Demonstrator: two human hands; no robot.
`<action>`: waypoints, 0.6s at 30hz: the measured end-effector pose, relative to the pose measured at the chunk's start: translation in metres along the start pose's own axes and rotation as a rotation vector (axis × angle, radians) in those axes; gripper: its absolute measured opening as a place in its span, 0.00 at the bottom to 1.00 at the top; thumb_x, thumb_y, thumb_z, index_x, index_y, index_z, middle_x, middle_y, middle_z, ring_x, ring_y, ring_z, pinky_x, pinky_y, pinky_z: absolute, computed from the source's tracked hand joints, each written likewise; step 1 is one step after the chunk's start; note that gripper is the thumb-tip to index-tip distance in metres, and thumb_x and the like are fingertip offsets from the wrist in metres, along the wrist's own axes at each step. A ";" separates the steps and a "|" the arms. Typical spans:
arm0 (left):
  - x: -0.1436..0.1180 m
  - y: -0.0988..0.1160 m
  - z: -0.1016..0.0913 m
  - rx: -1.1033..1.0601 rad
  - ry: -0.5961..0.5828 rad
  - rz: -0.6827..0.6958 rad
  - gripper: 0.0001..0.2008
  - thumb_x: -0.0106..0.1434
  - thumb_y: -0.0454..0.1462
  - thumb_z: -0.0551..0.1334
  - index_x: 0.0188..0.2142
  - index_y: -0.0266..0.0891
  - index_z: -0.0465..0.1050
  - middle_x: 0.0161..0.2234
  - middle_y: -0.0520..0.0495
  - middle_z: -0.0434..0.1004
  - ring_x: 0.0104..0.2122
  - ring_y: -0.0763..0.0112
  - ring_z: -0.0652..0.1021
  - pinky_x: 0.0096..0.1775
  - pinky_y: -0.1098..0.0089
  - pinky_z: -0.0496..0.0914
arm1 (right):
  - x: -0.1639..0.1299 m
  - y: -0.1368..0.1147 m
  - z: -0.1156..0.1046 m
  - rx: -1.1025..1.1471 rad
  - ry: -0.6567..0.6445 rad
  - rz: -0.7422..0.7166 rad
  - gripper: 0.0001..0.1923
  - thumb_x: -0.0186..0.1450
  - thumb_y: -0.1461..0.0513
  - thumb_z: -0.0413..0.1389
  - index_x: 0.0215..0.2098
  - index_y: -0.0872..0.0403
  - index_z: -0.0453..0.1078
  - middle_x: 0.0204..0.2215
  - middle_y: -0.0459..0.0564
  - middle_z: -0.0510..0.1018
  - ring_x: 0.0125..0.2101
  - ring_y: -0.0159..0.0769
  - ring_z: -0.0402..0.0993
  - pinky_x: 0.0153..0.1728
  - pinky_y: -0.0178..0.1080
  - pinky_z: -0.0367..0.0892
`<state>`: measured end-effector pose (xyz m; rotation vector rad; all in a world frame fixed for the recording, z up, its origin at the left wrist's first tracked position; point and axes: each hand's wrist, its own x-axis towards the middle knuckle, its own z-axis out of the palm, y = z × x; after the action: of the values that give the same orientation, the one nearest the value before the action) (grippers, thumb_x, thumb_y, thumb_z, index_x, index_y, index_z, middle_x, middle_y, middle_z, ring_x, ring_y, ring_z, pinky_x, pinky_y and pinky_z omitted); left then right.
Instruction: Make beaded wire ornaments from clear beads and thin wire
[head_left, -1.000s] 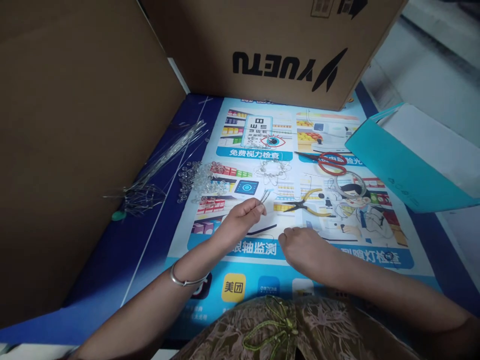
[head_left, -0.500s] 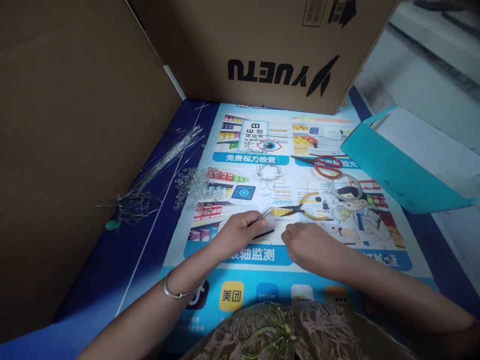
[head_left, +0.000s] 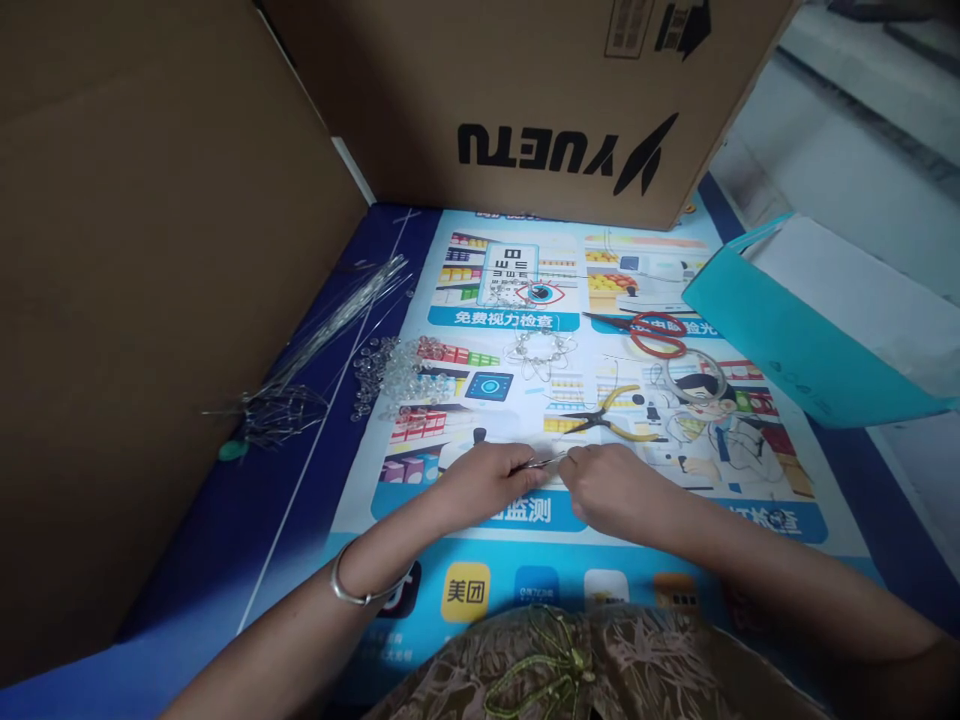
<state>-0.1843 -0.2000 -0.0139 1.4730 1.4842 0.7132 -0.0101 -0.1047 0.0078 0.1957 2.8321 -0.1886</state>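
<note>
- Your left hand (head_left: 491,482) pinches a small bunch of thin wires (head_left: 546,461) low at the middle of the table (head_left: 300,500).
- Your right hand (head_left: 611,488) nips the wires' tips at 3 o'clock of the left.
- Yellow-handled pliers (head_left: 611,420) lie at 12 o'clock, clear beads (head_left: 397,372) at 10 o'clock.

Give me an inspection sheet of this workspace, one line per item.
Surface: printed poster mat on a blue sheet.
Job's things: thin wires, pinched between both hands.
Clutter: clear beads, wire bundle, pliers, scissors, beaded piece.
Grippers: left hand and right hand meet at the wires.
Cables: nothing seen.
Surroundings: cardboard boxes, teal bag.
</note>
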 end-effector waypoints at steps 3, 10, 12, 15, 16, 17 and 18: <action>-0.001 0.000 0.001 -0.026 -0.052 -0.009 0.11 0.60 0.40 0.53 0.24 0.39 0.66 0.18 0.54 0.59 0.19 0.76 0.60 0.21 0.74 0.48 | 0.000 0.003 -0.009 0.016 0.030 0.036 0.07 0.58 0.66 0.47 0.31 0.58 0.66 0.28 0.53 0.72 0.27 0.36 0.67 0.24 0.35 0.52; 0.002 -0.001 -0.005 -0.037 0.062 -0.054 0.17 0.60 0.45 0.54 0.19 0.37 0.61 0.16 0.55 0.54 0.19 0.77 0.58 0.21 0.74 0.47 | -0.003 0.008 -0.018 0.036 0.040 0.107 0.08 0.62 0.65 0.45 0.32 0.57 0.66 0.30 0.52 0.72 0.29 0.35 0.68 0.27 0.35 0.55; 0.003 -0.001 -0.006 -0.032 0.098 -0.058 0.18 0.60 0.46 0.53 0.19 0.37 0.60 0.17 0.54 0.55 0.20 0.77 0.58 0.22 0.74 0.48 | -0.005 0.008 -0.015 -0.006 0.027 0.084 0.07 0.61 0.67 0.46 0.32 0.57 0.65 0.29 0.52 0.72 0.29 0.36 0.68 0.27 0.35 0.55; 0.004 0.001 -0.006 -0.006 0.123 -0.064 0.19 0.61 0.46 0.52 0.19 0.37 0.60 0.18 0.54 0.56 0.20 0.76 0.59 0.22 0.74 0.49 | -0.005 0.003 -0.011 -0.066 -0.008 0.035 0.07 0.57 0.71 0.48 0.31 0.58 0.65 0.28 0.53 0.71 0.28 0.37 0.68 0.26 0.35 0.55; 0.004 0.001 -0.006 0.003 0.129 -0.066 0.19 0.61 0.46 0.52 0.19 0.37 0.59 0.18 0.54 0.56 0.21 0.76 0.59 0.23 0.74 0.49 | -0.004 0.001 -0.010 -0.077 -0.021 0.024 0.08 0.55 0.73 0.49 0.30 0.58 0.65 0.27 0.53 0.71 0.27 0.37 0.68 0.25 0.35 0.55; 0.004 0.001 -0.006 0.008 0.134 -0.068 0.19 0.61 0.46 0.52 0.19 0.37 0.59 0.18 0.54 0.56 0.21 0.76 0.59 0.23 0.74 0.50 | -0.002 -0.001 -0.010 -0.087 -0.034 0.021 0.08 0.54 0.74 0.49 0.30 0.58 0.65 0.27 0.54 0.71 0.27 0.37 0.68 0.25 0.35 0.55; 0.004 0.001 -0.006 0.008 0.136 -0.068 0.19 0.61 0.47 0.52 0.20 0.37 0.60 0.18 0.55 0.56 0.21 0.76 0.59 0.23 0.74 0.50 | 0.000 -0.003 -0.010 -0.095 -0.043 0.024 0.08 0.54 0.74 0.49 0.29 0.59 0.65 0.26 0.54 0.71 0.27 0.37 0.68 0.24 0.35 0.55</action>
<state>-0.1885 -0.1951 -0.0107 1.3962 1.6343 0.7797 -0.0128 -0.1062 0.0174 0.2028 2.7863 -0.0520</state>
